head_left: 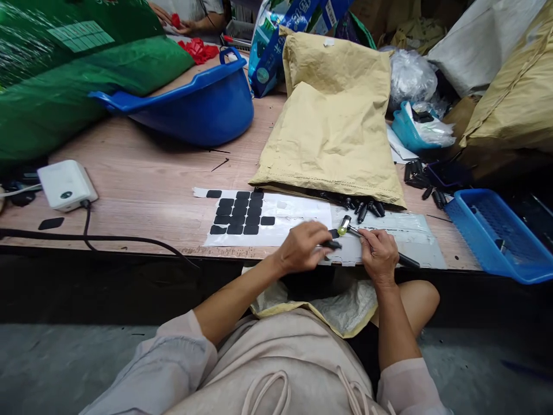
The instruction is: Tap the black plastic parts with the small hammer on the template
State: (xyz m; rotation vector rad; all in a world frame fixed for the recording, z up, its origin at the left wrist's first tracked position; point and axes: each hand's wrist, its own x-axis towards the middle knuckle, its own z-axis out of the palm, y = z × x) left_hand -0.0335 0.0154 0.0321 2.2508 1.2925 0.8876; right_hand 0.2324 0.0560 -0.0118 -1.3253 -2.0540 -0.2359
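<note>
My left hand (303,246) is closed around a small black part (332,244) at the table's front edge. Just right of it, my right hand (380,253) grips a small hammer (406,260) by its shaft. The hammer's head has a yellowish face and a dark face, and it lies close to the black part. Under both hands is a white sheet (298,227). On the sheet's left half sit rows of black rounded stickers (237,220). Several black parts (363,212) spill from the mouth of a tan paper sack (332,132) behind my hands.
A blue basin (203,109) and a green bag (86,69) stand at the left. The white box (68,184) has a cable running along the front edge. At the right are a blue basket (496,230) and loose black parts (415,174). Another person's hands (185,26) hold something red.
</note>
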